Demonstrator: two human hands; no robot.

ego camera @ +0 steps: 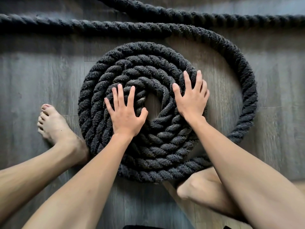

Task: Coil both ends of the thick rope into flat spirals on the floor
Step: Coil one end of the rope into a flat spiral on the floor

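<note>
A thick black twisted rope lies wound into a flat spiral (pixel 142 66) of several turns on the grey wood floor, with a small gap at its centre. My left hand (pixel 126 113) rests flat on the inner turns left of the centre, fingers spread. My right hand (pixel 192 98) presses flat on the turns at the right side, fingers apart. From the spiral's lower right, the loose rope (pixel 247 83) sweeps out in a wide arc to the right and runs off to the upper left.
A second stretch of the same rope (pixel 181 14) crosses the top of the view. My bare left foot (pixel 56 128) touches the spiral's left edge; my right leg (pixel 203 194) is folded below the spiral. The grey plank floor (pixel 41 76) shows on both sides.
</note>
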